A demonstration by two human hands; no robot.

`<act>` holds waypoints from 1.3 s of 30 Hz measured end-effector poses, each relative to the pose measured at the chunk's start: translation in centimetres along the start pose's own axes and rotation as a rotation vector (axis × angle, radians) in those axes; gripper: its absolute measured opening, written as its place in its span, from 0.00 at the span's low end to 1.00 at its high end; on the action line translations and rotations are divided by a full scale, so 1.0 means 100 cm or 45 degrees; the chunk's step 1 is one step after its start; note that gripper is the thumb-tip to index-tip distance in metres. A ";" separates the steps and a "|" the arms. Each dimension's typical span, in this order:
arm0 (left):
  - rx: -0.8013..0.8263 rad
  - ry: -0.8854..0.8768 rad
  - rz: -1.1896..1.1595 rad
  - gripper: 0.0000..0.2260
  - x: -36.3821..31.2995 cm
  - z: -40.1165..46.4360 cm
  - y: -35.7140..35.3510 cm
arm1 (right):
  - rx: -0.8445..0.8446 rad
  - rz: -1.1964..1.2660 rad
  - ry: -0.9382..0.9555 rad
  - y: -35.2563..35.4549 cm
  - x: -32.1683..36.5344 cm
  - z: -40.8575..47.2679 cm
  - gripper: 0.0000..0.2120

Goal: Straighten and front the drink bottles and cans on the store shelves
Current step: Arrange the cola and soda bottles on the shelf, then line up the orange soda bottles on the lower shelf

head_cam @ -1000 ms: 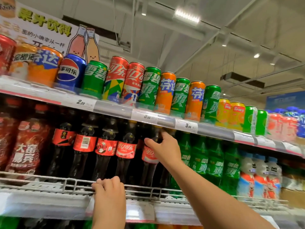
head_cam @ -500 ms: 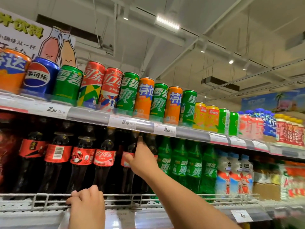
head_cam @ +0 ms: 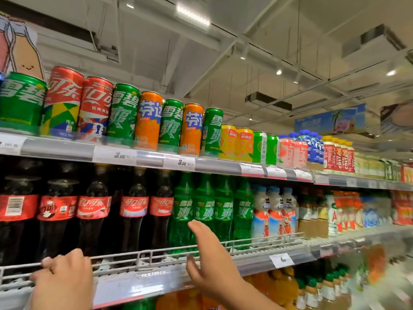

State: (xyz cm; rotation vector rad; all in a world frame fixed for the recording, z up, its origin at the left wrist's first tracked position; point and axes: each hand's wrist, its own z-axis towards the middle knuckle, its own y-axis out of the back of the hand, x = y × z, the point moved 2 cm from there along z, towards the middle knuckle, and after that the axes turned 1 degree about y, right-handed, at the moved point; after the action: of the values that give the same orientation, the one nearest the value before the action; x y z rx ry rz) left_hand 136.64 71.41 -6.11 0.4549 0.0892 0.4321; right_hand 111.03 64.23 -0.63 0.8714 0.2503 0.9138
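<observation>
Green soda bottles [head_cam: 203,211] are standing upright on the middle shelf, right of the cola bottles [head_cam: 93,209], labels mostly facing outward for fronting. Head view: the left hand [head_cam: 62,278] is curling over the wire rail [head_cam: 138,258], likely bracing the person; the right hand [head_cam: 212,256] is hovering spread and empty just before the green bottles, touching nothing. Cans [head_cam: 147,121] are lining the shelf above.

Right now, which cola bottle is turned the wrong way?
The cola bottle farthest left in the row. Its red label shows a white barcode panel, while the other cola bottles show their white lettering or logo.
</observation>
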 end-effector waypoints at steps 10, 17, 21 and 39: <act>0.593 -0.005 0.244 0.25 -0.080 -0.014 0.042 | 0.119 -0.314 -0.187 0.019 -0.149 -0.059 0.30; 0.720 -0.301 0.060 0.26 -0.191 -0.009 0.030 | 0.342 -0.340 -0.055 0.004 -0.223 -0.080 0.25; 0.838 -0.256 0.056 0.23 -0.212 -0.013 0.019 | 0.298 -0.308 0.103 0.000 -0.240 -0.089 0.29; 0.911 -0.105 0.191 0.17 -0.232 -0.022 0.011 | 0.370 0.315 -0.171 -0.071 -0.293 -0.208 0.20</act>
State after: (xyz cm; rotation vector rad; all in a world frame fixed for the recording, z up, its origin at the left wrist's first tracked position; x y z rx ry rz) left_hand 114.86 63.35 -7.84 1.1885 0.1302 0.5235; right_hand 86.23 50.75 -24.02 1.2482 0.1623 1.0587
